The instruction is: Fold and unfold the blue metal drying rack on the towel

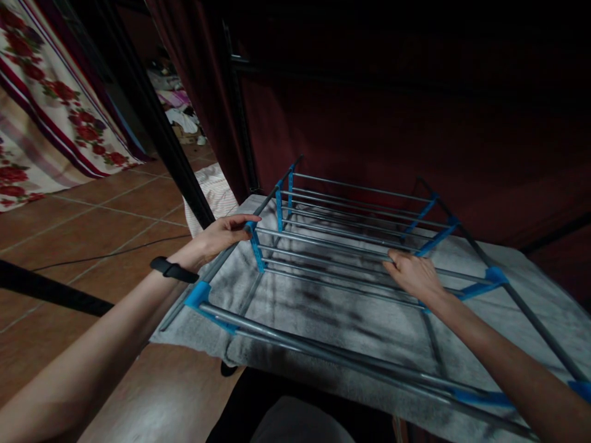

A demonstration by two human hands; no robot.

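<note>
Left hand (221, 237) gripped a blue plastic bracket (257, 252), right hand (413, 274) curled over a grey metal rack rod (323, 242), likely bracing both sides.

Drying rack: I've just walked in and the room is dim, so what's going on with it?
A person has both bare hands on a grey metal drying rack. The left hand, with a black band on its wrist, grips the rack's left rail by a blue joint. The right hand lies on the cross rods near the right side; whether it grips one is unclear. A grey cloth is spread beneath the rods.
</note>
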